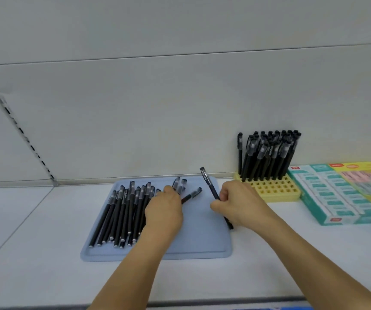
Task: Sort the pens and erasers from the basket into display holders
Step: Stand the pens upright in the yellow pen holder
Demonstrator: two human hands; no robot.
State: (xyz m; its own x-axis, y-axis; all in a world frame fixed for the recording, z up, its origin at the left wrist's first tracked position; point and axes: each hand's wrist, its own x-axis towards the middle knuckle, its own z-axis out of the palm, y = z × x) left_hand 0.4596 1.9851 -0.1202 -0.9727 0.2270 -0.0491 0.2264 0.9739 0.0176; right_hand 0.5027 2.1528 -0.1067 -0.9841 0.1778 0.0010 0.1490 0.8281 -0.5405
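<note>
Black pen [209, 184] pinched in the right hand [238, 203], over the blue tray's [202, 242] right edge, should go cap-up into a free hole of the yellow holder [276, 191], while the left hand [165, 209] grips another pen [192, 194] from the loose pens [122, 211].

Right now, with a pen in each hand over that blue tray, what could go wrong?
1. The left hand pinches several pens at once; one might slip back onto the blue tray.
2. The yellow holder has its back rows packed, so the pen in the right hand could knock the standing pens.
3. The loose pile may roll if nudged.
</note>
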